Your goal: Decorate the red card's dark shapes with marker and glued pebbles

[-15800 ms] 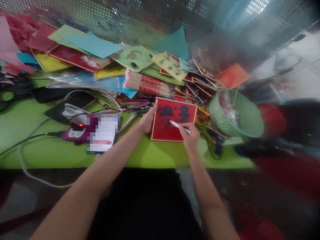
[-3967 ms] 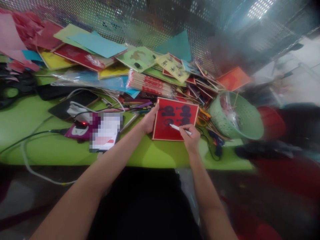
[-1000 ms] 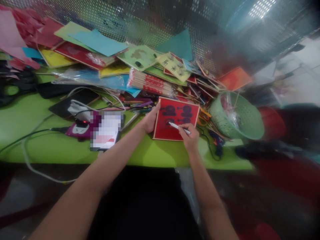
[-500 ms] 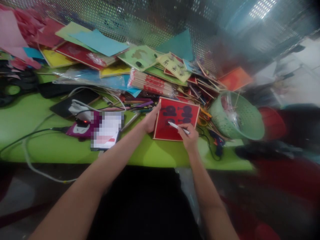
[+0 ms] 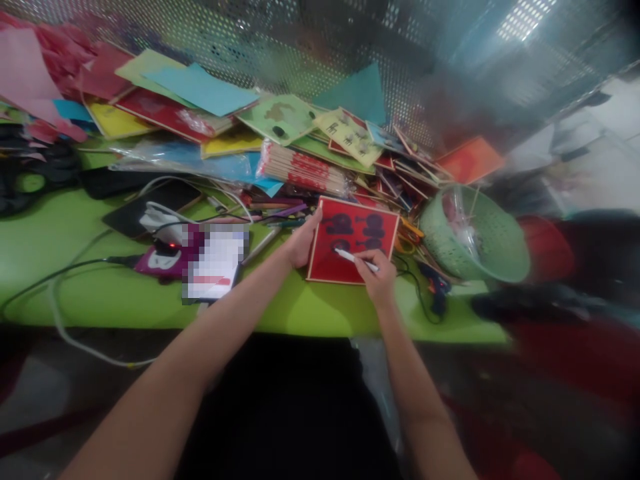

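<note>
A red square board (image 5: 330, 265) with dark painted figures lies on the green table (image 5: 75, 293) near its front edge. My left hand (image 5: 300, 243) grips the board's left edge, thumb on top. My right hand (image 5: 377, 277) is closed round a white pen (image 5: 355, 259). The pen's tip rests on the lower left dark figure of the board.
Stacks of coloured boards and papers (image 5: 280, 120) crowd the back of the table before a perforated metal wall. A bundle of sticks (image 5: 300, 170) lies behind the red board. A green colander (image 5: 480, 233) stands at right, a glue gun (image 5: 437, 290) beside it. Cables and a phone (image 5: 165, 260) lie at left.
The pen tip has shifted slightly left and down over the dark figure. My left hand keeps its hold on the board's edge.
</note>
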A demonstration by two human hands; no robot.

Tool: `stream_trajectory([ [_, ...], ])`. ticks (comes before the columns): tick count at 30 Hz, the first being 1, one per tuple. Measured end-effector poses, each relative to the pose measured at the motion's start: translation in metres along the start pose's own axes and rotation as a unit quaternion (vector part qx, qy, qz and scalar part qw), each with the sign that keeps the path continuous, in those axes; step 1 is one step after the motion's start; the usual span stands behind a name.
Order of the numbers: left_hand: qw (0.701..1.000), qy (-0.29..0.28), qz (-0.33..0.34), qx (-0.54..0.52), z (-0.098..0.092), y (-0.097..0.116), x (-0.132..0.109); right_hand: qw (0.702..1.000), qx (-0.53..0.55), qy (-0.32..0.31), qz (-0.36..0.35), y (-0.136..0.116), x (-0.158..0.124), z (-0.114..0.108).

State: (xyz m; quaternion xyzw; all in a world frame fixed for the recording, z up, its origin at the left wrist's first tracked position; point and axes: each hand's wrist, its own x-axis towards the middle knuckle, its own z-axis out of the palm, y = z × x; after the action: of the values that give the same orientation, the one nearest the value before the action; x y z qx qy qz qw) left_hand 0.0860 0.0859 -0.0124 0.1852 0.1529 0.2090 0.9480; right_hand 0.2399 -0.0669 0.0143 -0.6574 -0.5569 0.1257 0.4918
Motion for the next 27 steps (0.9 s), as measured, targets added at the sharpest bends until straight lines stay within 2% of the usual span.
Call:
stream_trajectory([
  [15,0.999,0.005,0.002,0.032,0.0030,0.0008,-0.0011,1.000,-0.004,-0.001,-0.007,0.0004,-0.0003,-0.0002],
  [21,1.000,-0.023,0.006,0.018,-0.0015,0.0004,0.0002,1.000,-0.009,0.001,-0.019,0.0017,0.0010,-0.0006],
  [27,0.999,-0.001,0.002,0.035,0.0031,0.0010,-0.0018,1.000,0.002,0.007,-0.007,0.0004,0.0008,-0.0005],
])
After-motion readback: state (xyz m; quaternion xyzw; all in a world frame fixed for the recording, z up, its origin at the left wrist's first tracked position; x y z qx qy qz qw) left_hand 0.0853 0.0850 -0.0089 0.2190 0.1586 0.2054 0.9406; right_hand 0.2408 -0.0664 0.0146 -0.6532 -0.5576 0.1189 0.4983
